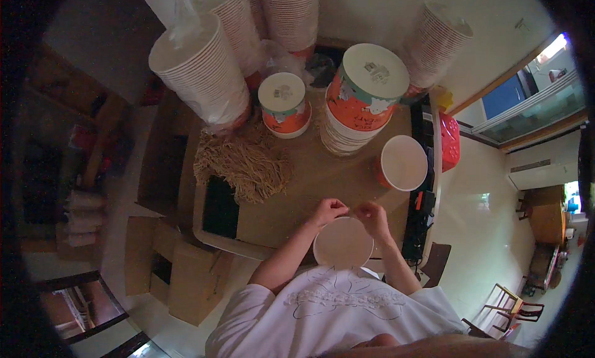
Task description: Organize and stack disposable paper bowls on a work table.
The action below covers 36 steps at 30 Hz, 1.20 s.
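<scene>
A white-lined paper tub (343,245) stands open against my body at the table's near edge. My left hand (330,211) is over its far rim with the fingertips pinched together. Close beside it, my right hand (372,219) is also closed, its fingers curled inward. Whatever lies between the fingers is too small to make out. Another open paper tub (404,163) sits beyond my right hand. Farther off, a tall stack of upturned orange and green tubs (362,98) stands next to a shorter upturned tub (284,104). A heap of tan cords (248,166) lies to the left.
Tall plastic-wrapped stacks of paper tubs (201,70) rise at the back left, another wrapped stack (437,42) at the back right. Cardboard (310,184) covers the table. A black power strip (423,203) runs along its right edge. Cardboard boxes (186,277) stand on the floor, left.
</scene>
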Available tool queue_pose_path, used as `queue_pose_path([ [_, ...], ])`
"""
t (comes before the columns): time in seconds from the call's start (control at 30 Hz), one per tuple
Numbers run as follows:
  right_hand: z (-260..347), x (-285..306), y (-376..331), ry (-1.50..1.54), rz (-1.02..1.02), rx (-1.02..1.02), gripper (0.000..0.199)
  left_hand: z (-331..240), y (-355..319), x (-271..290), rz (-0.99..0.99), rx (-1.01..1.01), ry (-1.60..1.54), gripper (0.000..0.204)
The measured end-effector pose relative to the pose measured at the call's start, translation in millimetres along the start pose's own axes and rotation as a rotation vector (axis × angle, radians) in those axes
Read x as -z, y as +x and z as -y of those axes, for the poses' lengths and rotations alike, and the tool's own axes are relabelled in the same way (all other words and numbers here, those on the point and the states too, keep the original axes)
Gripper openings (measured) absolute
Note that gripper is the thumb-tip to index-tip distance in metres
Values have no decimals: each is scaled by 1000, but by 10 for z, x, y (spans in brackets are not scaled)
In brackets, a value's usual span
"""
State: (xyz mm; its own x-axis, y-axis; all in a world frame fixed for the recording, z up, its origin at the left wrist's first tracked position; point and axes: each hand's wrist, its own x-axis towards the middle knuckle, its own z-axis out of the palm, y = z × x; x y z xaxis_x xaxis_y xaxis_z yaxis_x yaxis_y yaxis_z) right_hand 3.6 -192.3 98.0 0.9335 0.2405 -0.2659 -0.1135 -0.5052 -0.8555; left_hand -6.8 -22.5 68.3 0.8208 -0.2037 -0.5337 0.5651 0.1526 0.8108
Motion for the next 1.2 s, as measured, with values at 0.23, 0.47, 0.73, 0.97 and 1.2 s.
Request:
queue_pose_path([
  [0.23,255,-128,-95,-389,-288,359,3,33,23,27,46,41,-42,11],
  [0.47,243,-193,-136,-384,-318,413,5,81,58,62,92,105,-132,12],
  [0.73,184,-210,-170,-378,-298,429,11,85,39,64,81,86,-189,10],
  [0.97,196,-160,-186,-188,-213,378,13,65,-15,66,78,98,-204,11],
  [1.2,138,-43,-39,161,50,-88,19,34,-50,52,39,-6,5,12],
])
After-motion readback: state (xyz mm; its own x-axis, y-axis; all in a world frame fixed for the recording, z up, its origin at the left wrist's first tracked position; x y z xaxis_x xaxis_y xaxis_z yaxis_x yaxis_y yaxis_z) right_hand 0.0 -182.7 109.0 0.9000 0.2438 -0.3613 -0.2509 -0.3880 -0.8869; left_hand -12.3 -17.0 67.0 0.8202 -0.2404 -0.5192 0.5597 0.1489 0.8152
